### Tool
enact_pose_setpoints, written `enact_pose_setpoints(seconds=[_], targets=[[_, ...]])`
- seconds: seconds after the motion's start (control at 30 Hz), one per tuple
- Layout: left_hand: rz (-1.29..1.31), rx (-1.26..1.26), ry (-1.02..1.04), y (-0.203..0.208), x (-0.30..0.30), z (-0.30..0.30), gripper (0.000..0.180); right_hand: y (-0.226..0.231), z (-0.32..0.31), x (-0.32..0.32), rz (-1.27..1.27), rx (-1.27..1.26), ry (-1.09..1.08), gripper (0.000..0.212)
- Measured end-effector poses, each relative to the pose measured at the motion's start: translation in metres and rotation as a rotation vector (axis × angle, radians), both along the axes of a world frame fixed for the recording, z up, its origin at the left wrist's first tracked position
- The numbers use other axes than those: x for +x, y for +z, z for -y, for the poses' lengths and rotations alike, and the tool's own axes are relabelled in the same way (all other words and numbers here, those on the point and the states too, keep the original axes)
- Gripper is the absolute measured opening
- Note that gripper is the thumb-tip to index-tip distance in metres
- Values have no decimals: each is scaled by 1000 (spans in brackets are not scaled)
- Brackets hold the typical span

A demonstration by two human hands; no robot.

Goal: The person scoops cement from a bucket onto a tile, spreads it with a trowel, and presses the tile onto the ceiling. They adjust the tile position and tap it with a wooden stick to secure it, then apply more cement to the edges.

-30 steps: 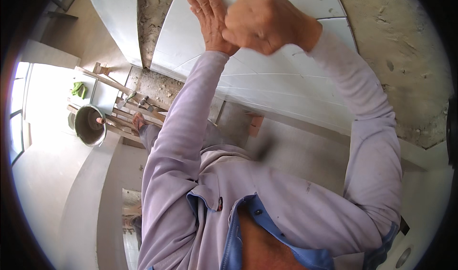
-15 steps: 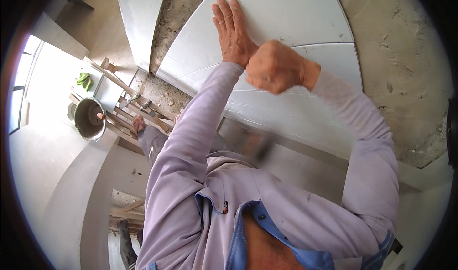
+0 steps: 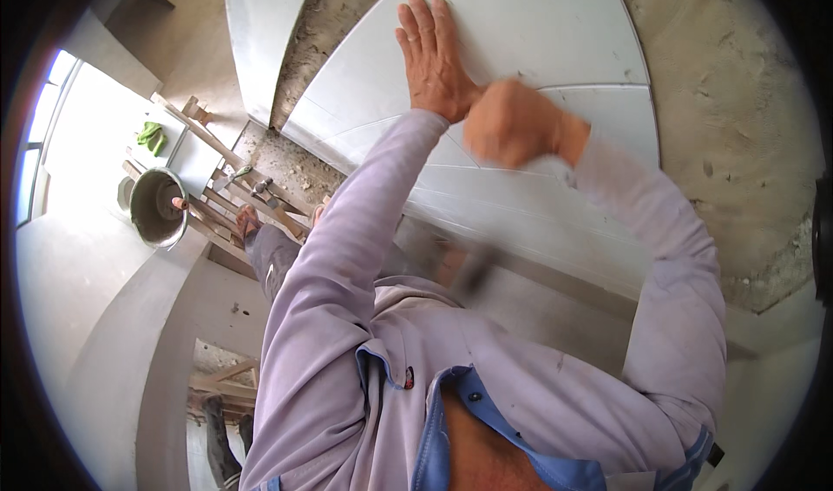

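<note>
I have the left hand (image 3: 436, 70) spread flat, fingers open, pressed to the white tiles (image 3: 547, 27) directly under them. Just beside its wrist, the right hand (image 3: 514, 125) shows me a blurred, curled fist; what it grips, I cannot tell. Right of both hands' fingers runs rough cement (image 3: 711, 127); well off to their left, a bucket (image 3: 149, 222), then a green cloth (image 3: 151, 138).

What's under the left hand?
The left hand rests on a white tile, visible around it. The patch directly beneath is covered and can't be seen.
</note>
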State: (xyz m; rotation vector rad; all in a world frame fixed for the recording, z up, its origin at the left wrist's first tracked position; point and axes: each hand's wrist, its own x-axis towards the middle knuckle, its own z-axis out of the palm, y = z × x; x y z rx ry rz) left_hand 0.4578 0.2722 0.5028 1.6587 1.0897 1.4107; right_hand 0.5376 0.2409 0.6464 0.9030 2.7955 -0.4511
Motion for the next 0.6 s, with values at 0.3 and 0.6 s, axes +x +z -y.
enact_pose_setpoints(seconds=[0.3, 0.6], targets=[[-113, 31, -107, -7, -10, -8, 152, 2, 96, -7, 1, -135, -157, 25], [-89, -7, -84, 6, -7, -1, 151, 5, 55, -22, -59, 26, -83, 30]])
